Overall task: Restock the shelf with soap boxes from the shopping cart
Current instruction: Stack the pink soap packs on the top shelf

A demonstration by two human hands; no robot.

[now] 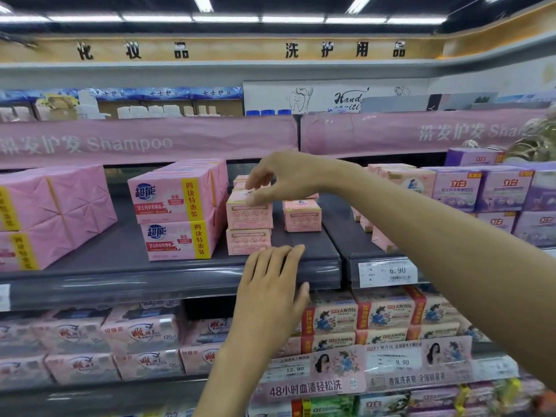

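Two small pink soap boxes are stacked on the dark middle shelf (168,260): a top box (249,213) on a lower box (248,241). My right hand (279,176) reaches in from the right and hovers over the stack. Its curled fingertips and thumb pinch the top box at its upper front edge. More of the same boxes stand behind the stack, mostly hidden by that hand. A single pink soap box (301,215) stands just to the right. My left hand (270,284) lies flat, fingers straight, on the shelf's front lip. The shopping cart is out of view.
Large pink four-bar packs (177,210) stand directly left of the stack, and wrapped pink bundles (54,212) sit farther left. Purple boxes (481,188) fill the shelf to the right. A price tag (388,272) hangs on the shelf edge. The shelf below holds packed soap (382,317).
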